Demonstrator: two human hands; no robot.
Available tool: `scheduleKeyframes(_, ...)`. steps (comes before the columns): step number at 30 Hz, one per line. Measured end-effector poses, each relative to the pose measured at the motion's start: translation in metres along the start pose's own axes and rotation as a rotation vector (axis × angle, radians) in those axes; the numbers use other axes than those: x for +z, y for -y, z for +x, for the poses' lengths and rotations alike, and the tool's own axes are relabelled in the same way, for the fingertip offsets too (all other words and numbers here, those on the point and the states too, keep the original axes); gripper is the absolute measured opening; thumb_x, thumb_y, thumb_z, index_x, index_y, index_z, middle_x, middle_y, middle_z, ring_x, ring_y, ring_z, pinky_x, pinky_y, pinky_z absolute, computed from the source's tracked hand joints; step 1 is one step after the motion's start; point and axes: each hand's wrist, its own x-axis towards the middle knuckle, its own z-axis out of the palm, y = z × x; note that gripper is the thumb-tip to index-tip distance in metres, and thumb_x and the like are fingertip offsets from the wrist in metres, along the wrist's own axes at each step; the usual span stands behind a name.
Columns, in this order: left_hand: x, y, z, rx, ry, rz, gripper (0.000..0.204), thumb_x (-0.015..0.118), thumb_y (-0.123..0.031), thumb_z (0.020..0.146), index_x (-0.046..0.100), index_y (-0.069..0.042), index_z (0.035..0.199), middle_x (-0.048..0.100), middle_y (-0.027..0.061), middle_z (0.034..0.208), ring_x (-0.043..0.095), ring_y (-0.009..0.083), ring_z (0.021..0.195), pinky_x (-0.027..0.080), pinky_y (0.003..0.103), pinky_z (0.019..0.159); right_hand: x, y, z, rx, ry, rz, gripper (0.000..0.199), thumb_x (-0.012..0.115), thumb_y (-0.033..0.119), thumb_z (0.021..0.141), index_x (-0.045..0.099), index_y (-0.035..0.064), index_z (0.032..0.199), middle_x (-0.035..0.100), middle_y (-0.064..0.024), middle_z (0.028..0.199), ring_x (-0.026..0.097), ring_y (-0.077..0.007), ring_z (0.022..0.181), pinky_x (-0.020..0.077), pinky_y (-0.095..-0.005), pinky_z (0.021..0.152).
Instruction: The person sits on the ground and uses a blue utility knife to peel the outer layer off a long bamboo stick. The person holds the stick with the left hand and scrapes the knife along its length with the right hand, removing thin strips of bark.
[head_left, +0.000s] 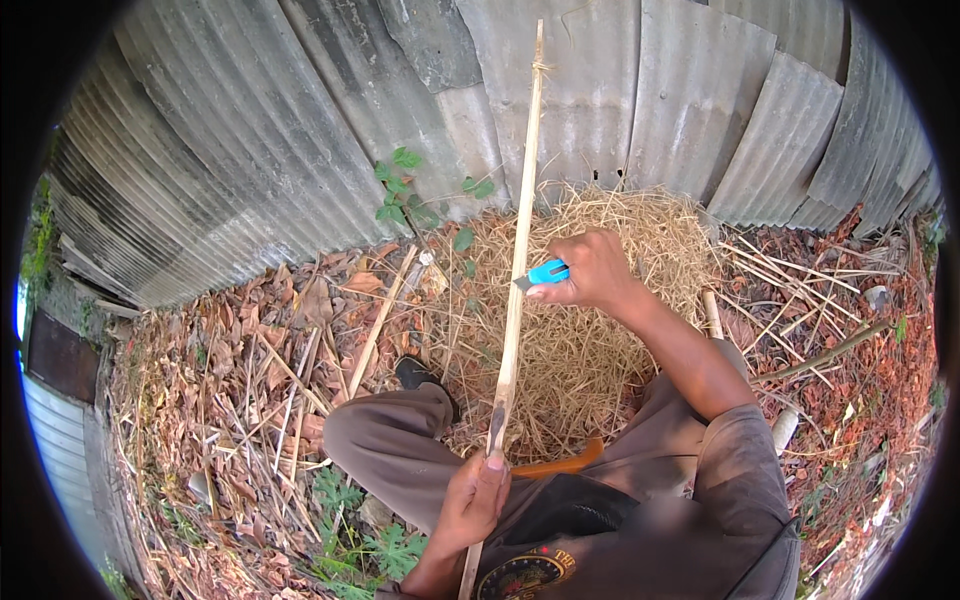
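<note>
A long pale strip of split bamboo or wood (pixel 522 220) slants upright in front of me, darker toward its lower end. My left hand (pixel 472 497) is closed around that lower part, thumb along the strip. In my right hand (pixel 592 268) is a utility knife with a blue handle (pixel 548 272). Its blade is at the strip's right edge, about midway up; whether it cuts in, I cannot tell. A few thin curled fibres (pixel 541 68) cling near the strip's top end. Beneath lies a heap of pale straw-like shavings (pixel 640 235).
Corrugated metal sheets (pixel 700 110) form a wall ahead. Dry leaves (pixel 240 400) cover the ground at left, with loose strips (pixel 383 322) among them. Thin sticks (pixel 790 290) lie at right. An orange-brown curved object (pixel 560 462) rests by my lap. Green plants (pixel 395 545) grow nearby.
</note>
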Motion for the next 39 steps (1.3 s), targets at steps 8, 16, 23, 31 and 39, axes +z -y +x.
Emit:
scheduleKeyframes(8, 0.013, -0.004, 0.013, -0.045, 0.152, 0.110, 0.036, 0.037, -0.029, 0.103, 0.041, -0.007, 0.076, 0.038, -0.0044, 0.058, 0.032, 0.0035, 0.050, 0.027, 0.022, 0.046, -0.034, -0.092, 0.003, 0.441, 0.007, -0.134, 0.083, 0.039, 0.085, 0.073, 0.064, 0.0071, 0.060, 0.051, -0.0106, 0.046, 0.058, -0.0276, 0.050, 0.0434, -0.0417, 0.047)
scheduleKeyframes(16, 0.016, 0.007, -0.017, -0.125, 0.256, 0.118, 0.037, 0.038, -0.032, 0.102, 0.043, -0.007, 0.076, 0.037, -0.0044, 0.057, 0.034, 0.0046, 0.050, 0.028, 0.023, 0.046, -0.064, -0.176, -0.025, 0.772, 0.008, -0.322, 0.078, 0.042, 0.076, 0.080, 0.068, 0.0030, 0.070, 0.063, -0.0203, 0.065, 0.064, -0.0373, 0.068, 0.0482, -0.0493, 0.062)
scheduleKeyframes(23, 0.033, -0.031, -0.041, -0.449, 0.101, 0.134, 0.041, 0.050, -0.051, 0.093, 0.056, -0.010, 0.093, 0.038, -0.0063, 0.073, 0.036, 0.0098, 0.069, 0.031, 0.030, 0.060, -0.058, -0.212, -0.062, 0.812, 0.009, -0.496, 0.074, 0.046, 0.071, 0.081, 0.068, 0.0016, 0.070, 0.063, -0.0237, 0.067, 0.063, -0.0412, 0.069, 0.0489, -0.0492, 0.064)
scheduleKeyframes(31, 0.013, 0.020, -0.056, -0.260, -0.207, 0.627, 0.042, 0.051, -0.046, 0.094, 0.056, -0.005, 0.086, 0.047, 0.0094, 0.068, 0.041, 0.0118, 0.069, 0.037, 0.035, 0.060, -0.073, -0.236, -0.089, 1.071, 0.110, -0.729, 0.079, 0.040, 0.074, 0.082, 0.071, 0.0013, 0.083, 0.068, -0.0203, 0.078, 0.068, -0.0359, 0.078, 0.0530, -0.0450, 0.069)
scheduleKeyframes(39, -0.017, -0.001, -0.009, -0.073, -0.177, 0.126, 0.033, 0.039, -0.027, 0.102, 0.048, -0.005, 0.080, 0.039, -0.0047, 0.051, 0.034, 0.0022, 0.043, 0.027, 0.019, 0.041, -0.096, -0.157, -0.076, 1.017, 0.222, -0.378, 0.083, 0.038, 0.077, 0.082, 0.070, 0.0002, 0.081, 0.066, -0.0207, 0.071, 0.067, -0.0367, 0.075, 0.0506, -0.0466, 0.069)
